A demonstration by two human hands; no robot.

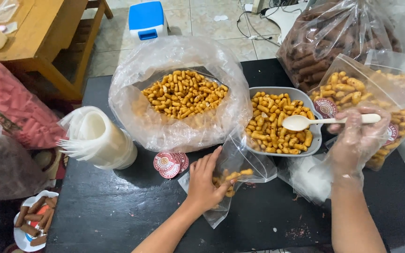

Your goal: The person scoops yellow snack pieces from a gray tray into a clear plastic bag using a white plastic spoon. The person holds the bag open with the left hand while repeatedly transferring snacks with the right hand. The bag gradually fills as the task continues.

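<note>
My left hand (205, 180) grips a small clear plastic bag (240, 164) on the black table, with a few yellow snack sticks (228, 180) inside it. My right hand (359, 136), in a thin clear plastic glove, holds a white plastic spoon (301, 122) by its handle. The spoon's bowl hovers over a grey tray (316, 145) full of the same yellow snack sticks, just right of the small bag. A large open clear bag of snack sticks (183, 93) sits behind my left hand.
Round red-and-white stickers (169, 163) lie beside my left hand. A roll of clear bags (97, 138) stands at left. Filled, stickered snack packets (348, 91) and a big bag of brown sticks (326, 40) are at right. A pink snack bag (10, 107) is far left.
</note>
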